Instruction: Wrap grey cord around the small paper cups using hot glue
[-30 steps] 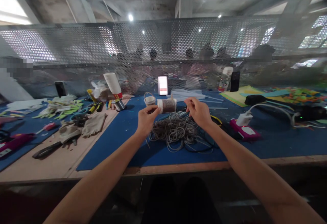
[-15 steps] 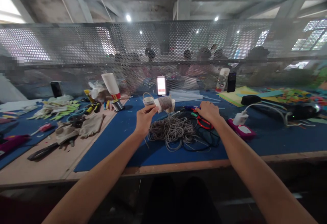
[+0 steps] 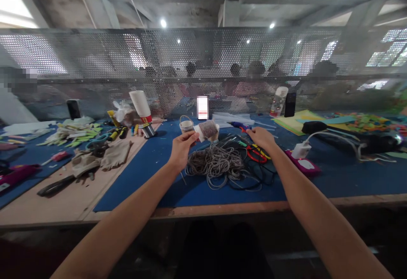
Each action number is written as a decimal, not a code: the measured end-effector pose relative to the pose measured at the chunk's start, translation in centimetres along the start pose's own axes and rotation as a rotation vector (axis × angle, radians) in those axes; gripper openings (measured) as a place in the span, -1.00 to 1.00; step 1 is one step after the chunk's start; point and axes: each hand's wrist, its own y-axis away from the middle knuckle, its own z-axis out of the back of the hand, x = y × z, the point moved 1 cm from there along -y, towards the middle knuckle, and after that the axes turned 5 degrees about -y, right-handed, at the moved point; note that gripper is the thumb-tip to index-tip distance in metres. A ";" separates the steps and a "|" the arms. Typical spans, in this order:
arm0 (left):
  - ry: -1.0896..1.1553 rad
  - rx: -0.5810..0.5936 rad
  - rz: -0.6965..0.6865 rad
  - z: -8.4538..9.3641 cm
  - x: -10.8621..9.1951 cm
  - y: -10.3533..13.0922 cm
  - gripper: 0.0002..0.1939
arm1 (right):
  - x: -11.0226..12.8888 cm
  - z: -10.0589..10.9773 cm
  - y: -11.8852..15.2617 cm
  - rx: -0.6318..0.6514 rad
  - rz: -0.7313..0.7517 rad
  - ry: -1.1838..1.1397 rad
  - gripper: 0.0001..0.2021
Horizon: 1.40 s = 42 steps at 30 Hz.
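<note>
My left hand (image 3: 182,146) pinches the rim of a small white paper cup (image 3: 208,130), tipped on its side and wound with grey-brown cord. In my right hand (image 3: 261,138) is a blue glue gun (image 3: 239,125) with a red trigger, its nozzle pointing left toward the cup. Below both hands lies a loose heap of grey cord (image 3: 219,164). Scissors with red and yellow handles (image 3: 257,154) rest beside the heap, under my right wrist. Behind my left hand stands a small cup with a looped handle (image 3: 186,124).
A phone with a lit screen (image 3: 202,107) stands upright at the back, before a perforated metal screen (image 3: 203,54). Stacked paper cups (image 3: 140,104) lean at left, near work gloves (image 3: 116,156). A purple box with a white plug (image 3: 303,162) sits at right. People are visible beyond the screen.
My right hand has lifted the glue gun off the table, and its nozzle now shows clear of the cord. The cup in my left hand has turned slightly, with its cord-wound side tilted.
</note>
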 end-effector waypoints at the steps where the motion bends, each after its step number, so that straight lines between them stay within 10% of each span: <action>1: 0.017 -0.002 0.011 0.0 0.0 0.0 -0.63 | 0.3 0.0 0.0 -0.019 0.020 -0.032 -0.54; 10: 0.072 0.047 0.051 0.1 0.1 -0.1 -0.64 | 5.0 -1.3 3.0 -0.139 0.408 -1.111 -0.54; 30: -0.016 -0.006 -0.019 0.1 0.3 -0.2 -0.67 | 7.3 -3.3 7.3 0.084 0.605 -0.773 -0.62; 42: -0.068 -0.040 -0.057 0.1 0.0 -0.1 -0.72 | 7.2 -3.2 7.3 -0.082 0.737 -0.524 -0.58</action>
